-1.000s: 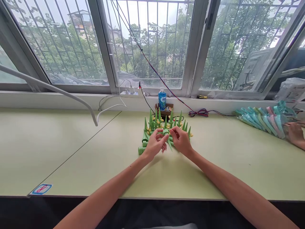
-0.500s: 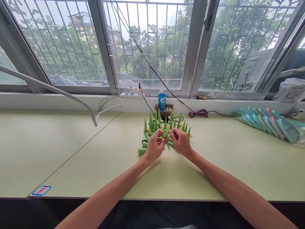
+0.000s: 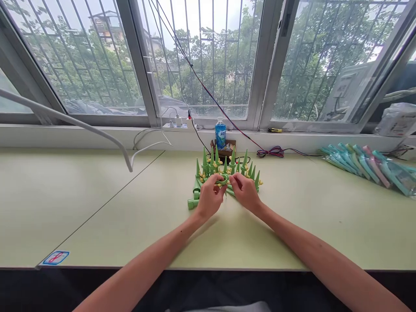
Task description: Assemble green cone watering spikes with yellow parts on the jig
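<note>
Between both hands, just above the table, is a green plastic watering spike [image 3: 224, 180] with a ring-shaped open top facing up. My left hand [image 3: 209, 196] grips it by the side of the ring, thumb and fingers closed round it. From the right, my right hand [image 3: 246, 190] is pinched close against the same ring; what its fingertips hold is too small to make out. Directly behind the hands stand several green spikes [image 3: 232, 159], points up, with small yellow valves on them. More green spike pieces [image 3: 192, 203] lie on their sides by my left hand.
A blue bottle [image 3: 220, 135] and a small brown box [image 3: 231, 146] stand at the sill. Coiled red-black cable [image 3: 271, 151] lies right of them. A plastic bag of turquoise and pink items [image 3: 367, 169] is far right. A white arm-like tube [image 3: 84, 125] crosses the left side.
The held spike has been tipped so that its ring faces up more and its pointed end shows less. Both hands stay almost in place.
</note>
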